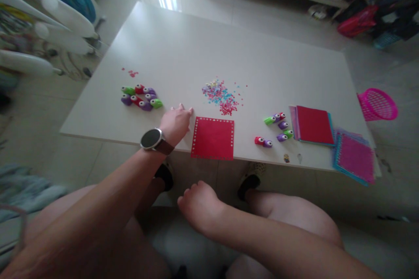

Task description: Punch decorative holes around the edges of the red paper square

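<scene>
My left hand (176, 123), with a watch (152, 139) on its wrist, rests on the white table with fingers spread and nothing in them. Just right of it lies a red square sheet (213, 137) with small holes punched along its edges, its near edge at the table's front edge. Below that edge, over my lap, my right hand (200, 205) is closed with fingers curled; whatever it may hold is hidden. Beyond the sheet spreads a pile of tiny pink, blue and pale paper bits (222, 96). Left of my left hand, several small red, green and purple pieces with white round tops (141, 97) are grouped.
More such coloured pieces (279, 127) lie right of the sheet, near two small objects (286, 158). Two stacks, red-topped sheets (314, 125) and pink-topped sheets (355, 157), sit at the right, the latter overhanging. A pink basket (378, 103) stands beyond the table (248, 48).
</scene>
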`<state>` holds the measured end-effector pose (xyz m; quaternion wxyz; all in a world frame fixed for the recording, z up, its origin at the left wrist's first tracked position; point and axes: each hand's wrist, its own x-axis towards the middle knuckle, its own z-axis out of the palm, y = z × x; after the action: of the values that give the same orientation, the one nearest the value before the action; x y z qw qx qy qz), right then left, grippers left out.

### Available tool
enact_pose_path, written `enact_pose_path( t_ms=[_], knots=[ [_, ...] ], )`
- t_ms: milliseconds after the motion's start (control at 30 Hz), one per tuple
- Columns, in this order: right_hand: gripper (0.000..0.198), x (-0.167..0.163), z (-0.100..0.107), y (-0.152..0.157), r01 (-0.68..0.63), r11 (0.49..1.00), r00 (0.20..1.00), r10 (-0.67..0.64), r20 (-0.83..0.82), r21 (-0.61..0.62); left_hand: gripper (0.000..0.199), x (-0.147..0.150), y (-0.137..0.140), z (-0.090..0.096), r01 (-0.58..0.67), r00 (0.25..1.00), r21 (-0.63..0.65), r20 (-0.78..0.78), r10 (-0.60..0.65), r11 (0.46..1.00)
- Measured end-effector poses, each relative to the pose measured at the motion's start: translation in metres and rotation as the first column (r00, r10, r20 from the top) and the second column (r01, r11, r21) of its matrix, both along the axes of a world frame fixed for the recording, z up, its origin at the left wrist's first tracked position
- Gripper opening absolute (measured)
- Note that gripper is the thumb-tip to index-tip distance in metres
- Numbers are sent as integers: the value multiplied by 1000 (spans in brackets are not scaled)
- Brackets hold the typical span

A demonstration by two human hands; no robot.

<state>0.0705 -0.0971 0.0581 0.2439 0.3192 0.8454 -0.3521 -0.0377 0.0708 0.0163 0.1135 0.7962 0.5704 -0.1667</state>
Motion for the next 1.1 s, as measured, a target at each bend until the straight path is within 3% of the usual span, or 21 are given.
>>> enact_pose_path(
  t_ms=[1100],
  knots=[
    [24,2,9,5,-40,997,998,44,55,-63,60,-2,0,-4,7,1000,25,-4,-7,1000]
  ],
)
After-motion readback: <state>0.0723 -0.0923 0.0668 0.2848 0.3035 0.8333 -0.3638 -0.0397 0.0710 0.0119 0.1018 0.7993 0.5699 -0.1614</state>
